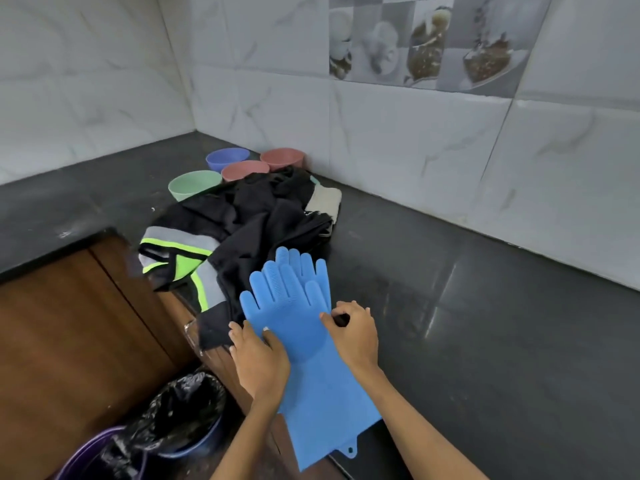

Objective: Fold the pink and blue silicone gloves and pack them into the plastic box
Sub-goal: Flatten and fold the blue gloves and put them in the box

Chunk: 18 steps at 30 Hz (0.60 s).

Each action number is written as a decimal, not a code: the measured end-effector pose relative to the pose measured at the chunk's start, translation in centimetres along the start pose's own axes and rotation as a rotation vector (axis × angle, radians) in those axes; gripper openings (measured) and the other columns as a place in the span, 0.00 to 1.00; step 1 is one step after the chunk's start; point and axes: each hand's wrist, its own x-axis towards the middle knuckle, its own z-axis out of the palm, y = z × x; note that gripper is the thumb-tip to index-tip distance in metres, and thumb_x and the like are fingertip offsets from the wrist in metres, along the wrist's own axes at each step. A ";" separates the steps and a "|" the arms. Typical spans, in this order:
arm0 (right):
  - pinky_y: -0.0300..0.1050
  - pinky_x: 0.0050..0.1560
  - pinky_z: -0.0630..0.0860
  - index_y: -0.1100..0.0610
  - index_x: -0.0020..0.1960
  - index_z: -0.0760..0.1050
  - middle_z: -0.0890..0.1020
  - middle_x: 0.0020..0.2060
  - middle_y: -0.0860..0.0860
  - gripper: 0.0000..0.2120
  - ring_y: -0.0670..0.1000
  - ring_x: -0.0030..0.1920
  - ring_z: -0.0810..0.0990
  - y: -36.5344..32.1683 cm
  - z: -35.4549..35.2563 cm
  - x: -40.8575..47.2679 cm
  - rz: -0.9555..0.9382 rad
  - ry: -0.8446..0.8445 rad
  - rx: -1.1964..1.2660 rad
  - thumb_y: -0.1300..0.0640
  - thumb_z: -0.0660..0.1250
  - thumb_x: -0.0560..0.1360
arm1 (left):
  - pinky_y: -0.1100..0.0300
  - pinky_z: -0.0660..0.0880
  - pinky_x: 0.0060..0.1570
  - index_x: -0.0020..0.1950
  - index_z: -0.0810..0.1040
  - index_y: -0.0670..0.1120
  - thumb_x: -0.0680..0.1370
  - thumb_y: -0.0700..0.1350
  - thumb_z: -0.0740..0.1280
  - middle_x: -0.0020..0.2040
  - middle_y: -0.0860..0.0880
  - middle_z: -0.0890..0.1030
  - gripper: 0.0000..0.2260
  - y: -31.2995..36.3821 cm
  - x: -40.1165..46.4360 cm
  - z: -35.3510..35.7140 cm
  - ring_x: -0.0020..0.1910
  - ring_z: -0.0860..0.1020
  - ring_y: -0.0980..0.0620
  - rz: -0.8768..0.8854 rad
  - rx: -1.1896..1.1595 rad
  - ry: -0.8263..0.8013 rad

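Blue gloves (304, 327), stacked palm over palm, lie on the dark bench (485, 323), cuffs overhanging its near edge. Left hand (258, 362) presses flat on the left side; right hand (353, 332), its grip curled, pinches the right edge. Black clothes (242, 223) lie behind. No legible writing.

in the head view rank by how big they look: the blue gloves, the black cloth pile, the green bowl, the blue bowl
1. Crumpled black cloth pile with grey and neon-green trim
2. Blue silicone gloves, lying stacked flat; they sit nearer the camera, so the gap between these two is unsure
3. Pale green round bowl
4. Blue round bowl, which looks smaller but stands farther back, so it may match the green one
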 end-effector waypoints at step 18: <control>0.44 0.73 0.60 0.52 0.40 0.76 0.80 0.47 0.44 0.10 0.43 0.66 0.71 2.9 -4.2 -0.4 0.099 0.078 -0.022 0.51 0.62 0.77 | 0.44 0.65 0.50 0.58 0.72 0.37 0.77 0.43 0.64 0.54 0.34 0.75 0.13 1.7 -0.7 1.9 0.54 0.72 0.36 0.082 0.260 0.180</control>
